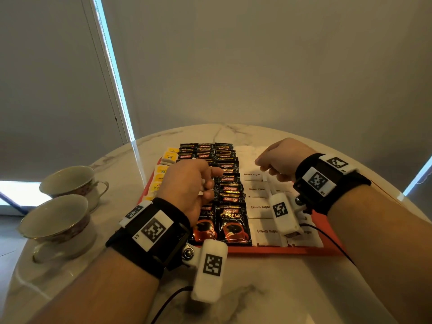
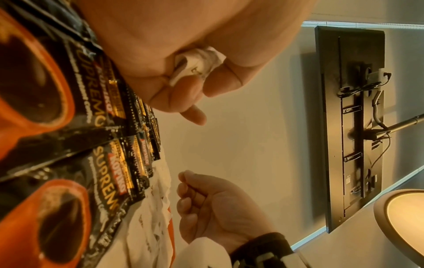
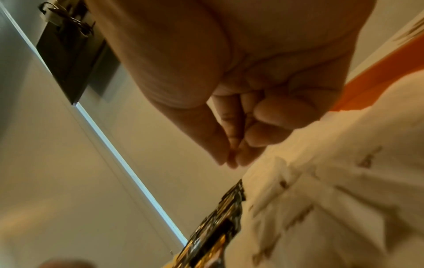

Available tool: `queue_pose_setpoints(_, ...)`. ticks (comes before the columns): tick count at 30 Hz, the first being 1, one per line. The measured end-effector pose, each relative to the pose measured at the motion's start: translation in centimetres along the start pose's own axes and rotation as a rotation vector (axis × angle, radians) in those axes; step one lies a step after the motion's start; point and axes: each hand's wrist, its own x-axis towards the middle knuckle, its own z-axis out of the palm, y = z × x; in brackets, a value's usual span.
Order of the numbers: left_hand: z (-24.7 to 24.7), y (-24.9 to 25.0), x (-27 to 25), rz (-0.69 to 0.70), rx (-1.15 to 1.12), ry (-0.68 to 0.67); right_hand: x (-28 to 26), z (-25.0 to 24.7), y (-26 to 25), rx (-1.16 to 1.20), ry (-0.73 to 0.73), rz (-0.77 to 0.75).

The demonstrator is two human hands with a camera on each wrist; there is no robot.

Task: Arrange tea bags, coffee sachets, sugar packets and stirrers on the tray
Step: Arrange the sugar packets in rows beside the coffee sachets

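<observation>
A red tray (image 1: 280, 250) on the marble table carries yellow tea bags (image 1: 161, 174) on the left, black coffee sachets (image 1: 231, 216) down the middle and white brown sugar packets (image 1: 258, 208) on the right. My left hand (image 1: 194, 183) hovers over the tea bags and coffee sachets. In the left wrist view its curled fingers (image 2: 183, 94) grip a crumpled white sugar packet (image 2: 197, 63) against the palm. My right hand (image 1: 280, 160) hangs above the sugar packets (image 3: 332, 181) with its fingertips (image 3: 231, 154) drawn together around nothing. No stirrers are in view.
Two teacups (image 1: 67, 181) (image 1: 56, 218) stand on the table left of the tray. Bare marble (image 1: 257, 288) lies between the tray and me. A wall and window blinds rise behind the table's far edge.
</observation>
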Motion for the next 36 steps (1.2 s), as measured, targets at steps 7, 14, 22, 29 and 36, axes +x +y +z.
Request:
queue_pose_setpoints(7,0.1,-0.2,0.1,-0.017,-0.024,-0.003,-0.8,0.8,-0.2,-0.082,-0.118,0.033)
queue_pose_setpoints(14,0.2,-0.6,0.2,-0.002,-0.12,-0.013,-1.3,0.7,-0.4,-0.061,-0.156,0.063)
queue_pose_setpoints(22,-0.5,-1.1,0.9,0.095,0.042,-0.119,-5.3,0.9,-0.5,0.464,-0.263,-0.268)
queue_pose_setpoints(29,-0.4,-1.3,0.7,0.205,0.092,-0.12,-6.2,2.7,0.9,0.619,-0.199,-0.249)
queue_pose_setpoints(36,-0.4,-0.9,0.0,0.46,0.263,-0.173,-6.4,2.5,0.9,0.812,-0.221,-0.191)
